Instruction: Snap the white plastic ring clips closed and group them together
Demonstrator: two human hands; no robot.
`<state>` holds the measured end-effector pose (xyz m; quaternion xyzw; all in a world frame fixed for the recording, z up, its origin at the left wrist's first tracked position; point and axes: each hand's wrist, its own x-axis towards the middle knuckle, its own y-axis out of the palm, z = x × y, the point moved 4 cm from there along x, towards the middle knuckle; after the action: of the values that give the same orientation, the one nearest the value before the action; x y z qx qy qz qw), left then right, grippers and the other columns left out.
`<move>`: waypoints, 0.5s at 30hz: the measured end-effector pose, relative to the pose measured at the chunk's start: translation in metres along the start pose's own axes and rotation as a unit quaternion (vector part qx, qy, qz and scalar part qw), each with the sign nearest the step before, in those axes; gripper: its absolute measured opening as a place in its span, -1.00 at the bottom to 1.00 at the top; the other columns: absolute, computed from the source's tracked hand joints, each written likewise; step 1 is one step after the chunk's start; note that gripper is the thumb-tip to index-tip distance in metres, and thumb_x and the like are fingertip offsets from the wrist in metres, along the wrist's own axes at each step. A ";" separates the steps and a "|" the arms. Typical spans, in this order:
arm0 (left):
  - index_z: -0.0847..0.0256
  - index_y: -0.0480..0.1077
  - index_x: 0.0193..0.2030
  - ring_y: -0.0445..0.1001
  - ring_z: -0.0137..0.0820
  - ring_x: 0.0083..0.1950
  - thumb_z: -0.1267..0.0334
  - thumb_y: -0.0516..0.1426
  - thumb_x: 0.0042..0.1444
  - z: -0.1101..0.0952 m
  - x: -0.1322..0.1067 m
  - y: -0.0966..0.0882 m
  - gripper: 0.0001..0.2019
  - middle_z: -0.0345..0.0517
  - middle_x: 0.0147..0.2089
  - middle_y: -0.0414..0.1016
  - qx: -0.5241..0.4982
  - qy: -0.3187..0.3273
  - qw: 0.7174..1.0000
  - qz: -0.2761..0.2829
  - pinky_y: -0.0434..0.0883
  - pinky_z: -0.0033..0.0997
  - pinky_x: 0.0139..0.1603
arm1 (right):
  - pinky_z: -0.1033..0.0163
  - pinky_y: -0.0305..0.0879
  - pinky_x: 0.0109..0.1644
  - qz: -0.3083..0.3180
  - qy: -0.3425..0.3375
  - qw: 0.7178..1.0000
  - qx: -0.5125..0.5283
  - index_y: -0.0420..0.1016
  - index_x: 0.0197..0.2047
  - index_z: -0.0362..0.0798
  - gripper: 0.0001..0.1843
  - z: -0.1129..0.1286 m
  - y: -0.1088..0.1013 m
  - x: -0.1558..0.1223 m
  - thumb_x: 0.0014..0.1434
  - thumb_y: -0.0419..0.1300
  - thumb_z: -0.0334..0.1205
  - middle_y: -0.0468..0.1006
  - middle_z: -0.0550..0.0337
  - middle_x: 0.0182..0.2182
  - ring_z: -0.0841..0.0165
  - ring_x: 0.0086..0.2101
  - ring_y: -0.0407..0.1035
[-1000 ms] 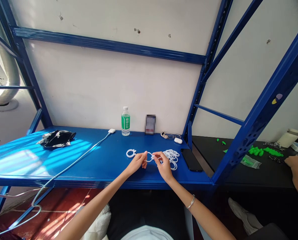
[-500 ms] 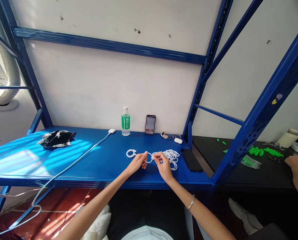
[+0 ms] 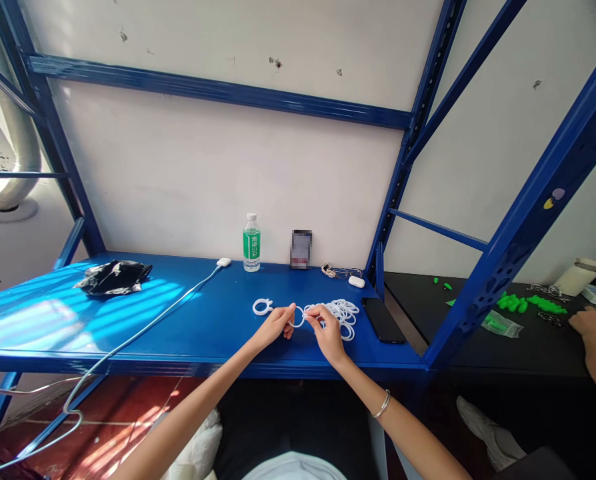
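My left hand [image 3: 276, 325] and my right hand [image 3: 327, 330] meet over the blue shelf [image 3: 188, 327], both pinched on one white plastic ring [image 3: 299, 316] held between them. A pile of white rings [image 3: 343, 312] lies just right of my right hand. One finished-looking white ring piece [image 3: 262, 307] rests on the shelf left of my left hand. A bracelet sits on my right wrist.
A green-labelled water bottle [image 3: 251, 243], a phone [image 3: 301, 249], glasses [image 3: 342, 271] and an earbud case [image 3: 357, 281] stand at the back. A dark phone [image 3: 383, 319] lies right, a black bag [image 3: 113, 276] left, a white cable [image 3: 143, 325] across. Another person's hand [image 3: 591, 328] works near green parts [image 3: 528, 303].
Almost nothing has moved; my fingers shift slightly on the ring, and the other person's hand at the right edge has crept a little.
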<state>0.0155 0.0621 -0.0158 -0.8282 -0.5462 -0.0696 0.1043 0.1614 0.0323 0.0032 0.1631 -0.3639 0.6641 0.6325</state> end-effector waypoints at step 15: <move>0.22 0.13 -0.58 0.27 -0.49 -0.66 -0.25 -0.06 0.13 -0.004 -0.001 0.001 -0.45 -0.33 -0.70 0.09 0.015 -0.001 1.000 0.001 0.20 -0.51 -0.56 | 0.26 0.29 -0.25 -0.004 -0.016 1.000 0.002 0.43 -0.34 -0.05 -0.76 -0.001 0.001 0.000 0.28 0.13 -0.09 0.46 0.15 -0.37 0.31 -0.31 0.37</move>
<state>0.0157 0.0601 -0.0125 -0.8274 -0.5461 -0.0603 0.1161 0.1609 0.0328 0.0024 0.1765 -0.3720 0.6599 0.6286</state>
